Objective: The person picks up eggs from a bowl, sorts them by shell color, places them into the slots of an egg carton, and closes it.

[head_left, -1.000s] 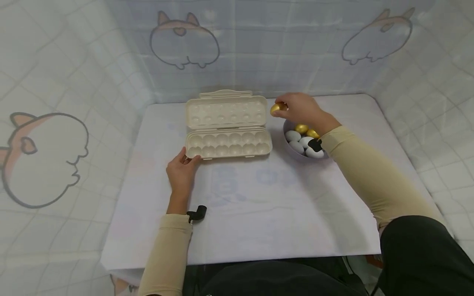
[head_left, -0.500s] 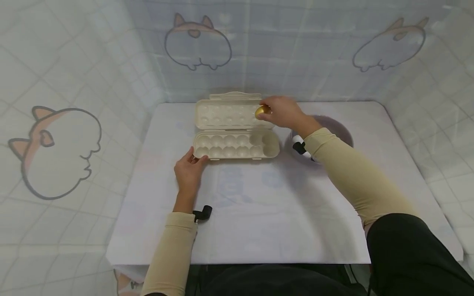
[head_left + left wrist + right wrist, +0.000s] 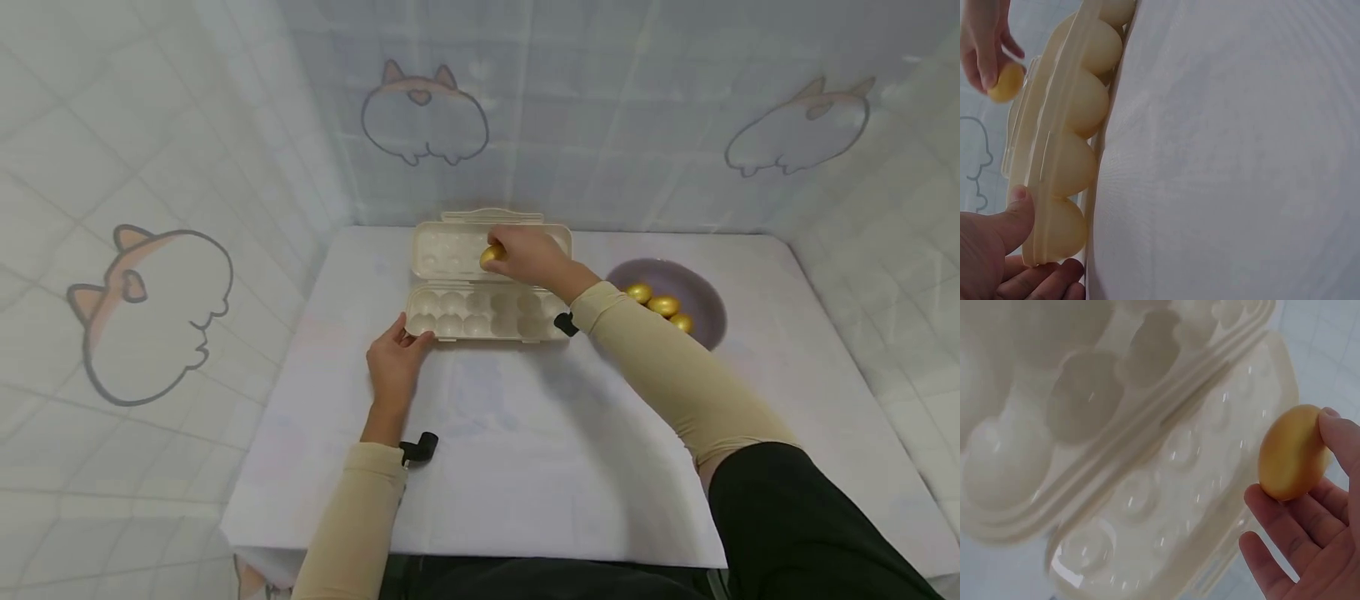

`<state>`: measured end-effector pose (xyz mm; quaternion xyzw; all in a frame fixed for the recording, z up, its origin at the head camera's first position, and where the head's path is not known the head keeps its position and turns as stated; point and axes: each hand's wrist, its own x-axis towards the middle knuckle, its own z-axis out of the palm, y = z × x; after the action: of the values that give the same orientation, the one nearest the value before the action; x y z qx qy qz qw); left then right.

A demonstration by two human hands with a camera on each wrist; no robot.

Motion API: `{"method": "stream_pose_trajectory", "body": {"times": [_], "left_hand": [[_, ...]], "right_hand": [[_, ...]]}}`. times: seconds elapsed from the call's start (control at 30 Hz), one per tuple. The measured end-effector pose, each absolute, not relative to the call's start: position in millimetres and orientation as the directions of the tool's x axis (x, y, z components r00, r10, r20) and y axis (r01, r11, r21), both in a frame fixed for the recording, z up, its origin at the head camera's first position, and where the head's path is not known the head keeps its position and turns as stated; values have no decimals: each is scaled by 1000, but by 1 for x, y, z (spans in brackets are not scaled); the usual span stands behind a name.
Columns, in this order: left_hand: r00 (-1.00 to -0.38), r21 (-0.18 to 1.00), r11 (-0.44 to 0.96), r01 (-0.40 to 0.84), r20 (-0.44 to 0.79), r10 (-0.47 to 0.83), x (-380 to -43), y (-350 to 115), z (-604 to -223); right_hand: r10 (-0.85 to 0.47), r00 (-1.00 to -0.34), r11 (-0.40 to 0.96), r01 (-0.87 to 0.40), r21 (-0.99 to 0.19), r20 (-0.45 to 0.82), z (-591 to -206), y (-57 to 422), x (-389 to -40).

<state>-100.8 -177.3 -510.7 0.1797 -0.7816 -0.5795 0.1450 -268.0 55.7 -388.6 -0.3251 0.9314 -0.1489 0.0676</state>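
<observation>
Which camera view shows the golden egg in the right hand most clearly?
The right wrist view: the golden egg is large and sharp, pinched by fingertips. The head view shows it small over the carton lid; the left wrist view only distantly.

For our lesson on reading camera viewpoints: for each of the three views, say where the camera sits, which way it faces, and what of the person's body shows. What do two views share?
Head: on the head, facing forward and down at the table; both sleeved arms, left hand at the egg carton, right hand.
Left wrist: low at the table, facing along the egg carton's side; thumb and fingers at its corner.
Right wrist: above the open carton, facing its cups; fingers pinching the golden egg.
Shared: all three show carton and golden egg.
</observation>
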Motion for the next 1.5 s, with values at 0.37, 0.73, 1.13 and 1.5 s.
{"method": "stream_pose_trajectory", "body": {"times": [0.37, 0.73, 1.13, 1.5], "left_hand": [[-895, 959, 261, -109, 20, -446, -103, -177, -517], [-883, 942, 309, -134, 29, -468, -103, -182, -523], [-893, 944, 321, -75, 80, -442, -119, -178, -523], [-894, 947, 308, -94, 56, -445, -123, -176, -519]], "right_hand": [[-668, -744, 715, -635, -293, -19, -420, -1, -261], [-733, -679, 672, -715, -191, -41, -450, -43, -255], [-761, -648, 641, -759, -114, 34, -460, -53, -256], [-807, -583, 585, -811, -9, 90, -465, -58, -245]]}}
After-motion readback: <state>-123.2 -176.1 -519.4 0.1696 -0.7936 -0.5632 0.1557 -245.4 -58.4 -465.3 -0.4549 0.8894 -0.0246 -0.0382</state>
